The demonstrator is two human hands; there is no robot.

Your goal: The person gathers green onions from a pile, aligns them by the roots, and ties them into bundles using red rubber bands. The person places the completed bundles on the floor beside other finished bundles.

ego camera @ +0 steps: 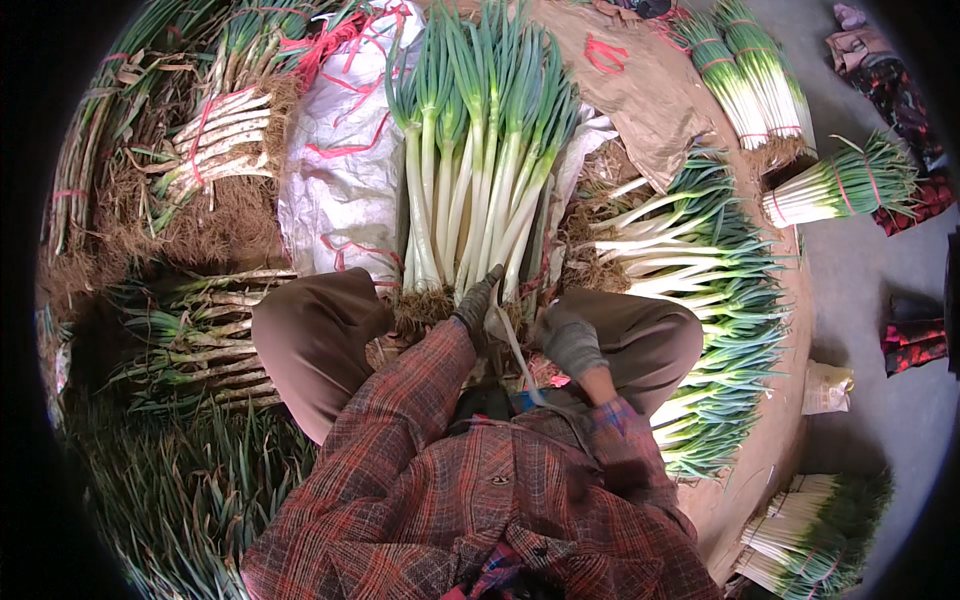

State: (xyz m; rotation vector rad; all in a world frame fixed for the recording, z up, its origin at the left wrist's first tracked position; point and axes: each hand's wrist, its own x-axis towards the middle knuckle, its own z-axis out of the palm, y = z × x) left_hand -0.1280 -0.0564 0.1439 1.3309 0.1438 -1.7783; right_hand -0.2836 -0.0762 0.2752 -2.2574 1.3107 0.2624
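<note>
My left hand [474, 306], in a dark grey glove, is closed around the lower end of a slanting long green onion [523, 214]. That stalk lies over a row of cleaned green onions [457, 202], their white stems towards me and green leaves pointing away. Just below my left fingers a pale strip [517, 356] hangs towards my lap; whether it is peeled skin or a tube is unclear. My right hand [572, 345], in a grey glove, is beside my right knee, apart from the onions. It is blurred, and its fingers are mostly hidden.
Unpeeled onions with brown roots [225, 139] lie to the left, leafy ones [202, 495] below them. A white plastic sheet [337, 172] bears red ties. Loose cleaned onions [697, 300] spread along my right. Tied bundles [750, 82] and a small bag [827, 388] stand farther right.
</note>
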